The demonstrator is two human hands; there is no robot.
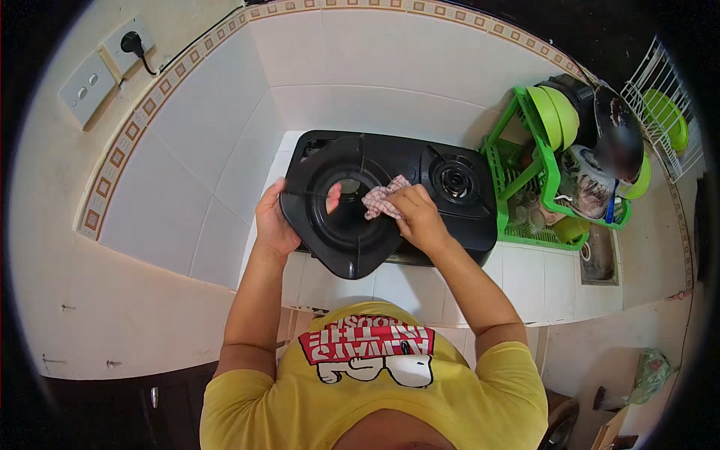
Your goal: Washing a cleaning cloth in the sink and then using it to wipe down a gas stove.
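Above the left part of a black two-burner gas stove [410, 160], my left hand [277, 225] grips the left edge of a black burner drip pan with pan supports [360, 256]. Some of its fingers show through the pan's round central hole. My right hand [419, 216] pinches a crumpled red-and-white checked cloth [385, 197] against the pan's right inner side. To the right, the other burner [455, 181] sits in place on the stove. Most of the stove's left burner area is hidden by the raised pan.
A green plastic dish rack [554, 177] with bowls, pans and glasses stands right of the stove, beside a small sink [599, 256]. Tiled walls meet behind the stove. A black plug [132, 44] sits in a wall socket at the upper left.
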